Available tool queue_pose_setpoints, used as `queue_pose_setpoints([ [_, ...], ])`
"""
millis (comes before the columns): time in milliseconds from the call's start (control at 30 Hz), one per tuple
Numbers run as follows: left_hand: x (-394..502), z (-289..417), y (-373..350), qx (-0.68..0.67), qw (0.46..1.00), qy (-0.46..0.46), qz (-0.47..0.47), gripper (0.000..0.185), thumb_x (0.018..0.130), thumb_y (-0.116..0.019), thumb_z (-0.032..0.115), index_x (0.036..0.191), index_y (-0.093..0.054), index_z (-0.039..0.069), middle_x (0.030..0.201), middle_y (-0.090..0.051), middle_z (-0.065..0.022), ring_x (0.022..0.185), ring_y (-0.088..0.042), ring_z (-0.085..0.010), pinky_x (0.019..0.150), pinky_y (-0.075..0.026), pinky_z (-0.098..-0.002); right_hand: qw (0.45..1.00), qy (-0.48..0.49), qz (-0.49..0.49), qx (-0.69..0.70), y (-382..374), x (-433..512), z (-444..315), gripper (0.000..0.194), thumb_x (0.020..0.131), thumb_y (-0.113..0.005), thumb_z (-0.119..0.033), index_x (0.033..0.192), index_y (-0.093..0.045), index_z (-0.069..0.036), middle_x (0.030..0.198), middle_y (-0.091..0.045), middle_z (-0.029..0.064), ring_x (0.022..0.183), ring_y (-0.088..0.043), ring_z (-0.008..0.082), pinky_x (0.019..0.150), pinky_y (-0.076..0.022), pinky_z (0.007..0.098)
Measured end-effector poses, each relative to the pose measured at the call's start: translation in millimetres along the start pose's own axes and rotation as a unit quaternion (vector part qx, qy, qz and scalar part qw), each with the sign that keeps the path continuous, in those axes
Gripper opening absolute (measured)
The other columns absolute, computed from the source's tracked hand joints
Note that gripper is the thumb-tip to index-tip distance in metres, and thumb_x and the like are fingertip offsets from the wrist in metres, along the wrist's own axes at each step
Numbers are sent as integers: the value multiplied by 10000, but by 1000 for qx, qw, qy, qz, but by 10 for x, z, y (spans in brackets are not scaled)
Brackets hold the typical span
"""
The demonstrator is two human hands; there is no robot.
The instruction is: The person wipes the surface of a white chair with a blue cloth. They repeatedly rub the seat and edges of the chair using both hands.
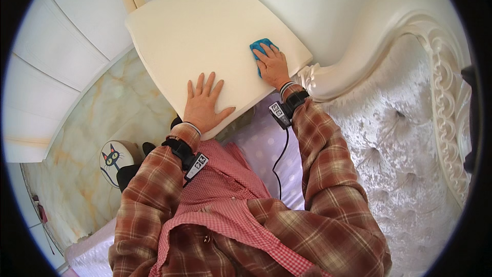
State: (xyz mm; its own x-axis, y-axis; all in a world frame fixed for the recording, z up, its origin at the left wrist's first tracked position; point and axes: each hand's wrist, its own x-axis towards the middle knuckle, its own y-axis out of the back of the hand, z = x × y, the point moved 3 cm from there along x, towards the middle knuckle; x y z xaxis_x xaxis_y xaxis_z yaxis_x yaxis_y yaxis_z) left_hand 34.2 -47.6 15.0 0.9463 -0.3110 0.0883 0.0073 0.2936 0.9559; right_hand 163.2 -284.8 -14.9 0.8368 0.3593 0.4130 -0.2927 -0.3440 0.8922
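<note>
My left hand [204,102] lies flat with spread fingers on the near part of a cream-coloured tabletop [207,34], holding nothing. On the same surface, towards its right corner, my right hand [272,63] presses on a folded blue cloth [261,46]. The cloth shows past the fingertips and along the thumb side; the part under the palm is hidden. Both wrists wear black straps with small devices, and a black cable hangs from the right one.
A tufted silvery headboard [399,154] with a carved white frame [338,80] stands right, beside a lilac dotted bedspread [276,142]. At left are a round stool with a cat picture [111,161], a marbled floor [77,177] and white cabinet doors [57,46].
</note>
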Motion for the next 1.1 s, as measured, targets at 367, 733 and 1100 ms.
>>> queue_pose_setpoints([
  [367,-4,-13,-40,2,1000,-9,18,781,846,-512,616,1426,-381,109,1532,-245,-138,1430,-143,-360,1148,-73,-556,995,-53,48,-70,91,-99,48,370,852,-557,-290,1209,-628,-224,1352,-521,73,1228,-447,368,1018,-312,508],
  [733,-18,-105,-77,-35,994,-40,95,578,874,-563,452,1310,-514,76,1431,-408,-151,1360,-309,-351,1129,-188,-524,991,118,-19,55,241,-376,-717,372,859,-563,-264,1223,-615,-213,1374,-491,75,1253,-411,356,1031,-286,516],
  [1100,-282,-506,-59,-382,893,12,239,289,943,-516,221,1129,-630,32,1218,-588,-176,1160,-528,-333,1003,-406,-383,930,341,-125,54,390,-707,-1409,603,745,-679,-150,1315,-496,-216,1404,-418,56,1300,-374,311,1038,-318,508],
])
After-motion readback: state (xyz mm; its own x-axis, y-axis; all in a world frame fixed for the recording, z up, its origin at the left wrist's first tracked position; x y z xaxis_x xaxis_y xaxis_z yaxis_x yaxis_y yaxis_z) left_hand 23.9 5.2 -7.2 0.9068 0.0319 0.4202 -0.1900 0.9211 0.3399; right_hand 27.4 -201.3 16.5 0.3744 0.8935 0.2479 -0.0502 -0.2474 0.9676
